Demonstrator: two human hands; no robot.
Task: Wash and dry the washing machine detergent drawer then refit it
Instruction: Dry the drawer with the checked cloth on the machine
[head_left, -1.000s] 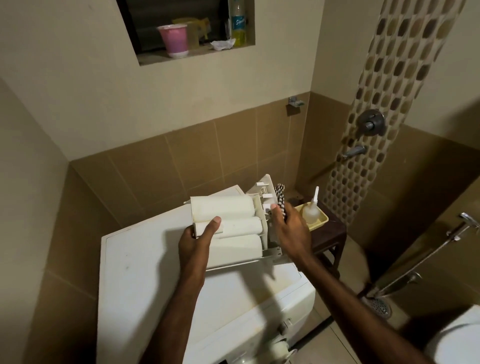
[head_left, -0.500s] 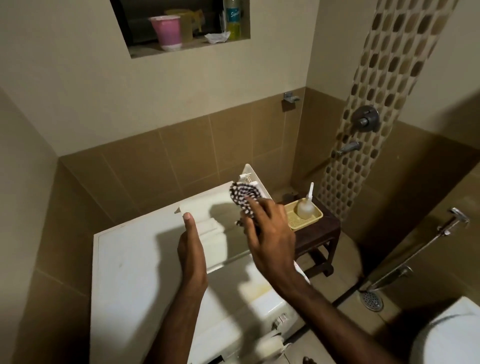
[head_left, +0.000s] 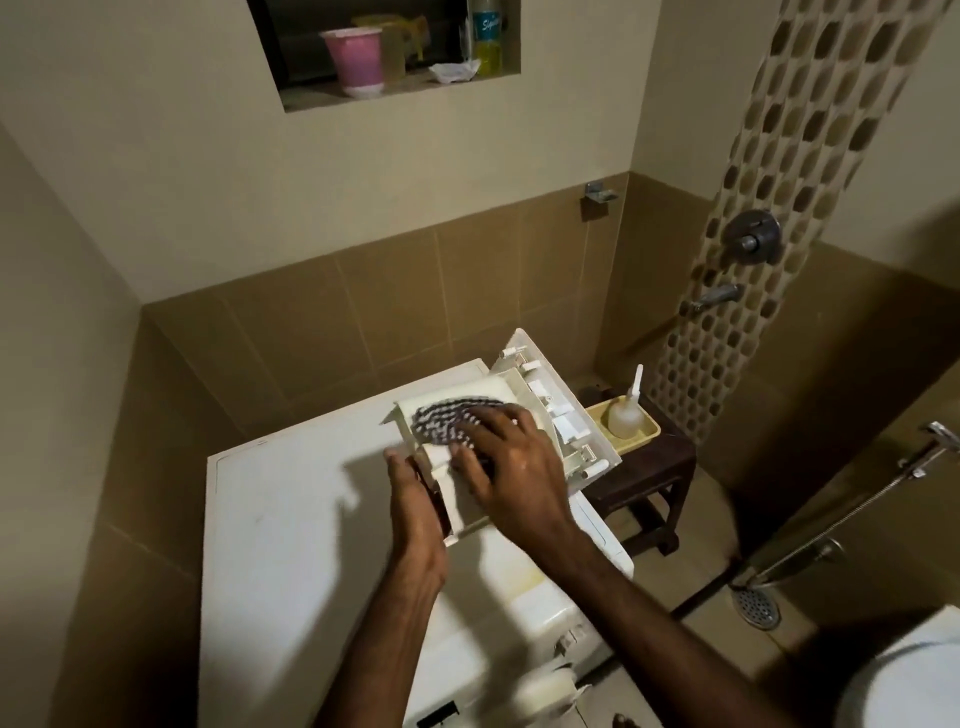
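Head view: your left hand (head_left: 415, 499) steadies the near-left edge of the white plastic detergent drawer (head_left: 540, 410) atop the white washing machine (head_left: 291, 519) — your right hand (head_left: 511, 462), fingers spread, presses a black-and-white patterned cloth (head_left: 447, 418) onto it.

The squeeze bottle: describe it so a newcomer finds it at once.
Right of the white washing machine stands a dark wooden stool bearing a yellow tray. The squeeze bottle stands upright in that tray: small, translucent, with a long white nozzle, the tray's only visible item.
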